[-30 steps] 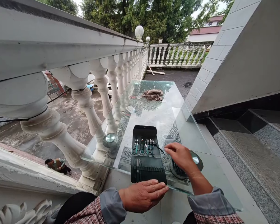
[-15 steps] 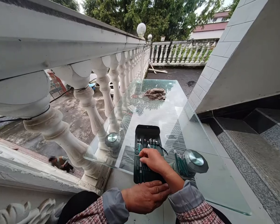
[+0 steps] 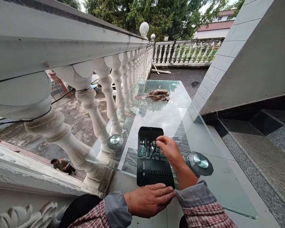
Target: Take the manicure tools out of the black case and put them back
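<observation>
A black manicure case [image 3: 150,131] lies unfolded on the glass table. Its upper part holds small scissors [image 3: 142,153], nail clippers [image 3: 153,144] and other small metal tools; its lower part has a row of slots with a slim tool [image 3: 143,169] at the left. My left hand [image 3: 152,200] lies flat against the case's near edge, fingers stretched out together. At the case's right side, beside the nail clippers, my right hand [image 3: 170,149] is closed with thumb and fingertips together. What they grip, if anything, is hidden.
A crumpled brown cloth [image 3: 158,95] lies toward the table's far end. The glass table [image 3: 204,193] has round metal-topped supports [image 3: 199,162]. A white balustrade [image 3: 95,110] runs along the left, with a person [image 3: 63,165] below. Stone steps [image 3: 258,142] rise at the right.
My right hand has moved up and to the right, from over the scissors and slots to beside the nail clippers, uncovering the case's middle. My left hand has stayed in place.
</observation>
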Available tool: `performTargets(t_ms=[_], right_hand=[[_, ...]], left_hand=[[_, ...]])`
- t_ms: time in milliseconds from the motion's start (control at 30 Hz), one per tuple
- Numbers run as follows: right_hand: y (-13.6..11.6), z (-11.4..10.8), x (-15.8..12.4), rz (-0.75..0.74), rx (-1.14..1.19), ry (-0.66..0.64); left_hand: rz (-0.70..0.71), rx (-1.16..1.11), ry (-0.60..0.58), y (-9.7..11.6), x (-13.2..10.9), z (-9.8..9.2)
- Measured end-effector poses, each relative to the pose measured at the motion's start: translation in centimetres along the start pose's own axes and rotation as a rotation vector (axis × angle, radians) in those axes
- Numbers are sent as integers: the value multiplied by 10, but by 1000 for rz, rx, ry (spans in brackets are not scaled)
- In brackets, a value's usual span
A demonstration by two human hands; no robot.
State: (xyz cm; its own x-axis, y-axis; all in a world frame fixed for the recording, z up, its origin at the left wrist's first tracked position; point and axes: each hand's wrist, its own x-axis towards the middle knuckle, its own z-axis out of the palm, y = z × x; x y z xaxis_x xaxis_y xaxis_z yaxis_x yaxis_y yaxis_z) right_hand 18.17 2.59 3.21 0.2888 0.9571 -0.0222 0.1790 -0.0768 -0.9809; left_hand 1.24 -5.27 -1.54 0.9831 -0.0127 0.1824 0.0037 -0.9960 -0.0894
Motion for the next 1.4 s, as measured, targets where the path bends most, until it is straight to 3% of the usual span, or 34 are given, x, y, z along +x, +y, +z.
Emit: performTargets(t_ms=[100, 233, 333, 500, 667, 700, 767, 867, 1000, 1167, 1400], right_hand=[[-3, -45, 1, 9, 118, 75], [9, -90, -8, 83, 9, -115], [24, -101, -12, 110, -116, -180], [37, -103, -8, 55, -418, -112], [22, -79, -16, -34, -633, 80], [17, -69, -20, -82, -596, 54], [10, -44, -28, -161, -482, -134], [2, -6, -38, -161, -432, -340], [-6, 27, -42, -202, -591, -398], [-11, 45, -39, -222, -737, -452], [-7, 50, -31, -126, -610, -490]], left_hand=[[-9, 0, -13, 0, 1, -3], [-24, -23, -3, 0, 1, -3], [-30, -30, 7, 0, 1, -3], [-19, -19, 4, 0, 1, -4], [-18, -23, 6, 0, 1, -4], [-16, -28, 6, 0, 1, -3], [-18, -46, 5, 0, 1, -3], [-29, -80, -1, -1, 0, 1], [-21, -103, 5, -2, 0, 8], [26, -72, 22, -2, 1, 7], [48, 7, -17, -1, 0, 9]])
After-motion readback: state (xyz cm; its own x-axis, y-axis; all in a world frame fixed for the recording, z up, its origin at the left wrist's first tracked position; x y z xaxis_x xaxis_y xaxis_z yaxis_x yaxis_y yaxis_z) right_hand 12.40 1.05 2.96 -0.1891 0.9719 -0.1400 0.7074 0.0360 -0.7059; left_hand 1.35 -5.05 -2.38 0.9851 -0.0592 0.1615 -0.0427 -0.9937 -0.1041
